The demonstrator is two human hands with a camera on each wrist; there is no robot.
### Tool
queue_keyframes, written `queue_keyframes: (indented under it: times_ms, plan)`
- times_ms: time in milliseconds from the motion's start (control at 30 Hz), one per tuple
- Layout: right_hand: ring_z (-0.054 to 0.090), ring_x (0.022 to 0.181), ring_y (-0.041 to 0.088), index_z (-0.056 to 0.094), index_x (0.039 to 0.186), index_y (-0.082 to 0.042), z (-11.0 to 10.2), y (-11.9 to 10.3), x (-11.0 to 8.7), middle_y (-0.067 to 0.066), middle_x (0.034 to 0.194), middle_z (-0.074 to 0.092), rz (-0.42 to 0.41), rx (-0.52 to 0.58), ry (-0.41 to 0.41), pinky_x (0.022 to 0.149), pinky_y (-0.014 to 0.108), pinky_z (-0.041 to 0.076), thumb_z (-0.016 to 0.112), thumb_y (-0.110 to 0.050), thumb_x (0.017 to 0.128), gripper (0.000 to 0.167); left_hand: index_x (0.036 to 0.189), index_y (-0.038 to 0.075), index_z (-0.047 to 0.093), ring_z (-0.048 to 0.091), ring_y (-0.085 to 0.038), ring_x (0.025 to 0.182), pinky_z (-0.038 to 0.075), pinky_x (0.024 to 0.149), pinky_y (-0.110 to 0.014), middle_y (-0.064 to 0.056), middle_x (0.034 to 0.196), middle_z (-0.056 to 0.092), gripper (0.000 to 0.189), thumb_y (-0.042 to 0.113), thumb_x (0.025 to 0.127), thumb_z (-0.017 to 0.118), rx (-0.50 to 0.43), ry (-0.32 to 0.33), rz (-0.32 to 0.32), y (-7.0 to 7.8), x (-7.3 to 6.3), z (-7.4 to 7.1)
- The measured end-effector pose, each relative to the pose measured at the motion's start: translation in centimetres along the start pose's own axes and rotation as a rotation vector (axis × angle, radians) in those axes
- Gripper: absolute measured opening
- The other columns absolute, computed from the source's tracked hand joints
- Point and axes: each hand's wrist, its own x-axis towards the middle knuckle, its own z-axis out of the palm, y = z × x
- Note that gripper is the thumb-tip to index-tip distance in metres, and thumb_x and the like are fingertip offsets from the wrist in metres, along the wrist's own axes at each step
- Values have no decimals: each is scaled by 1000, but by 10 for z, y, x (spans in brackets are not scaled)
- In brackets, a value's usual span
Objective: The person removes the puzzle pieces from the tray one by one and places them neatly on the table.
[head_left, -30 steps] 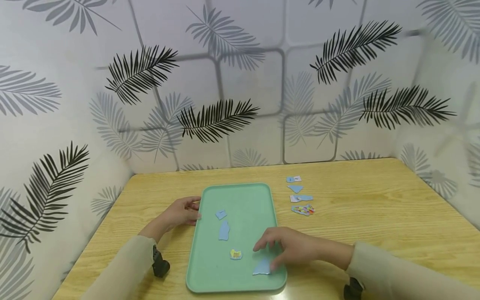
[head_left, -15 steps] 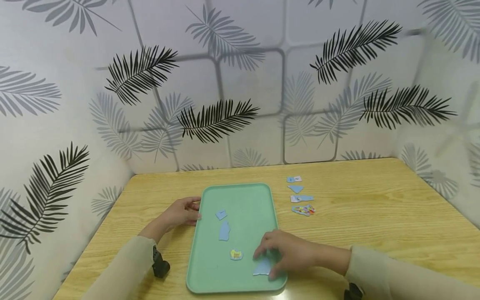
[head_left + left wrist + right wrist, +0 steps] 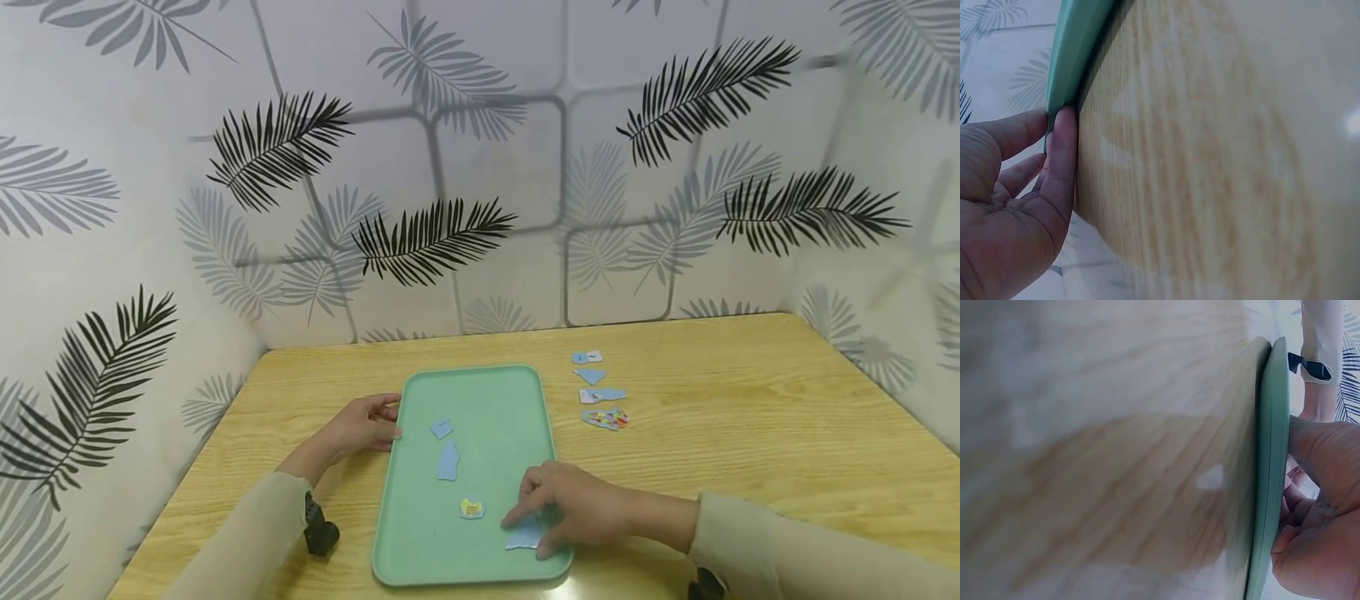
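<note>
A green tray [image 3: 480, 450] lies on the wooden table, holding several puzzle pieces. At its left edge, my left hand [image 3: 367, 423] grips the rim with thumb and fingertips; the left wrist view shows these fingertips against the tray wall [image 3: 1079, 50]. Over the lower right of the tray, my right hand [image 3: 573, 508] has index finger and thumb at opposite sides of a light-blue puzzle piece [image 3: 522, 537], whose upper part is covered by the hand. In the right wrist view, the tray edge hides this hand's fingertips. A small yellow-printed piece [image 3: 472, 508] lies to the left of it.
Farther up the tray lie a long blue piece [image 3: 447, 462] and a small blue piece [image 3: 442, 428]. On the table right of the tray, several pieces form a column, with a multicoloured piece [image 3: 606, 418] nearest. A patterned wall [image 3: 480, 275] borders the table.
My right hand has lowered slightly, and its index finger and thumb have closed in on the light-blue piece, which stays in place. My left hand keeps still at the tray rim.
</note>
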Motion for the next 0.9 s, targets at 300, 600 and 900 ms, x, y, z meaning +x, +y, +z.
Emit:
queue_keyframes:
  times_ms: [300,600,900]
  plan:
    - [40,91,1,73,117,-30,1,0,-1,-19,96,47,-14,-19,-1,80,20,37,82,-30,74,44,147,-2,36,61,-23,91,57,78,-36,-19,117,51,65,-3,90,66,-13,-5,2,-2,0,1]
    - [41,89,0,74,115,-31,1,-2,0,-19,93,48,1,-18,-8,80,21,37,82,-30,74,41,147,-2,36,60,-23,91,57,79,-36,-20,117,50,65,-3,89,66,-21,-4,1,-3,1,0]
    - [43,90,-1,75,111,-32,1,0,1,-19,92,49,13,-2,-12,81,22,37,81,-30,75,36,147,-3,37,59,-23,91,57,78,-36,-19,116,51,65,-2,89,67,-17,-5,8,-2,0,0]
